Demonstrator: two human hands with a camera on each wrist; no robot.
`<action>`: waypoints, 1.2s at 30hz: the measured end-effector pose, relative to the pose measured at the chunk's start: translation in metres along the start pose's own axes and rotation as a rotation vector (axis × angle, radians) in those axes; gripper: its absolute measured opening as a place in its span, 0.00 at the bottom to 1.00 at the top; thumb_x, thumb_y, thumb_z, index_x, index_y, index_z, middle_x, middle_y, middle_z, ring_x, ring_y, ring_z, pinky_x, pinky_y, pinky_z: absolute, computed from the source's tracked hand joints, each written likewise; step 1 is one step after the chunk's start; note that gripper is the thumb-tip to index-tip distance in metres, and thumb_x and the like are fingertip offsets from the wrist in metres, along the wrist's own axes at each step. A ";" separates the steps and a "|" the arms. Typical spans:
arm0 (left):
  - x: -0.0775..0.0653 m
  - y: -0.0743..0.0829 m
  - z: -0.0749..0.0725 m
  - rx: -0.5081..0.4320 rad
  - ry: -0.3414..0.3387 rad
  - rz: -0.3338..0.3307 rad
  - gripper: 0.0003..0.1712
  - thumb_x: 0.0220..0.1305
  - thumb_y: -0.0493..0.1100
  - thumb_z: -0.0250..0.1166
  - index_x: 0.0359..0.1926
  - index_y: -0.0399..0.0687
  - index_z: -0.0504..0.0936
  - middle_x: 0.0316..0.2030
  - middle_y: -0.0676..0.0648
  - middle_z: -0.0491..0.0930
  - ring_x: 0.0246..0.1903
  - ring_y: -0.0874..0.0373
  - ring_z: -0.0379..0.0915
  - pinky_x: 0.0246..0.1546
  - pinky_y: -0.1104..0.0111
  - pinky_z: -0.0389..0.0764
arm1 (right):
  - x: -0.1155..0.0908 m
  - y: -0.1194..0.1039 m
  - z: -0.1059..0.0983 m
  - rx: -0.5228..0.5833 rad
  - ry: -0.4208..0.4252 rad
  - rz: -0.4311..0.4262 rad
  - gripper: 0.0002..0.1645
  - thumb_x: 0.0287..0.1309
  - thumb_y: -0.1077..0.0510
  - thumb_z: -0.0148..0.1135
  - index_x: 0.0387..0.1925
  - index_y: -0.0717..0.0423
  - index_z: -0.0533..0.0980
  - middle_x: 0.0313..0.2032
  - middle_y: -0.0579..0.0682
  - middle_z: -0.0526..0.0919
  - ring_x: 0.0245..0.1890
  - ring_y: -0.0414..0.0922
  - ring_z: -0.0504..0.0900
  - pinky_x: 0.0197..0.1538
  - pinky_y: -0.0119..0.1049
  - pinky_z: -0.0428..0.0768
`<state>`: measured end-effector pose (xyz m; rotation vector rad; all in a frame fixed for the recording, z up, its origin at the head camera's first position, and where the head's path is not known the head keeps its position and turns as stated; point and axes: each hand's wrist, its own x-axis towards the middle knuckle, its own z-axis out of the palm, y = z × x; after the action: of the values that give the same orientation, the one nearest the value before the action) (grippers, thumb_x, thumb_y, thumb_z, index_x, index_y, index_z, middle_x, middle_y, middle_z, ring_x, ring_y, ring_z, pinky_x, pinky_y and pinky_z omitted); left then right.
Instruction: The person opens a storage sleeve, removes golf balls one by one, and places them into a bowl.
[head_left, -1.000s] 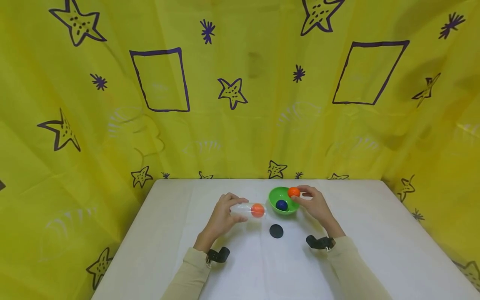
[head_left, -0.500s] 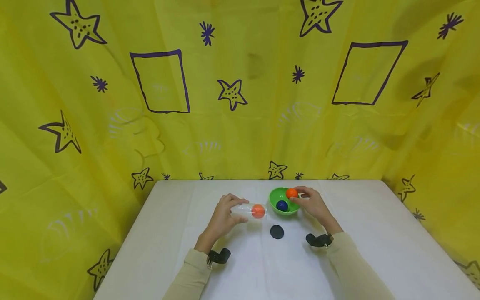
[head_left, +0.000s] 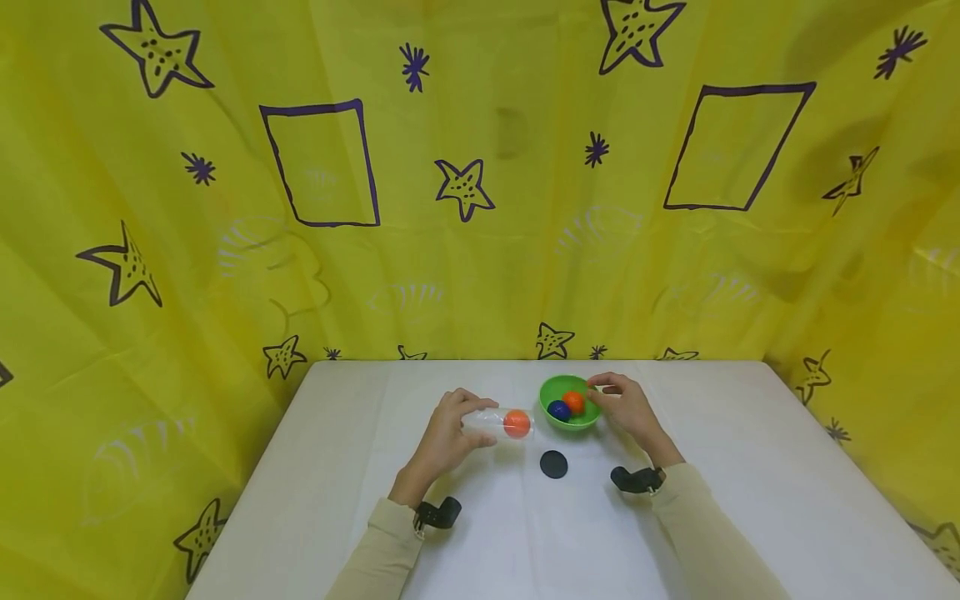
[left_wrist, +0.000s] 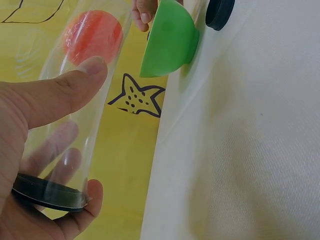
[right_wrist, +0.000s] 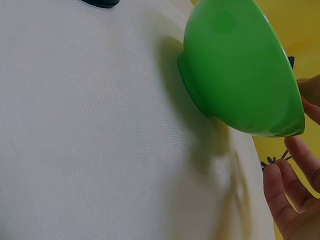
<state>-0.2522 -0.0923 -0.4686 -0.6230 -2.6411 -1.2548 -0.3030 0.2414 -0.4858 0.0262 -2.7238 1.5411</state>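
Note:
My left hand (head_left: 444,433) grips a clear plastic tube (left_wrist: 75,115), held sideways with one end toward the bowl. Inside the tube, near that end, is an orange-red ball (head_left: 517,423); a black cap (left_wrist: 50,192) closes the other end, by my palm. A green bowl (right_wrist: 240,65) stands on the table. In it lie a dark blue ball (head_left: 558,410) and an orange ball (head_left: 573,403), side by side. My right hand (head_left: 626,411) is at the bowl's right rim, fingers loosely bent with nothing between them; in the right wrist view its fingertips are right by the rim.
A round black cap (head_left: 553,464) lies on the white table (head_left: 480,542) in front of the bowl. Behind the table hangs a yellow curtain (head_left: 525,267) with starfish drawings.
The orange ball has left my right hand and now rests in the bowl beside the blue ball, which has shifted slightly left. My left hand and the tube have barely moved.

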 end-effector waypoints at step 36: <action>0.000 0.002 0.005 0.000 -0.012 -0.007 0.27 0.51 0.41 0.81 0.55 0.55 0.87 0.49 0.49 0.79 0.51 0.53 0.69 0.50 0.60 0.72 | -0.072 -0.032 0.019 0.073 -0.066 -0.143 0.14 0.71 0.57 0.61 0.52 0.61 0.79 0.42 0.57 0.84 0.39 0.43 0.78 0.41 0.30 0.77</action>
<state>-0.2509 -0.0877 -0.4705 -0.6237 -2.6555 -1.2571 -0.2304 0.2086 -0.4694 0.2714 -2.6456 1.6256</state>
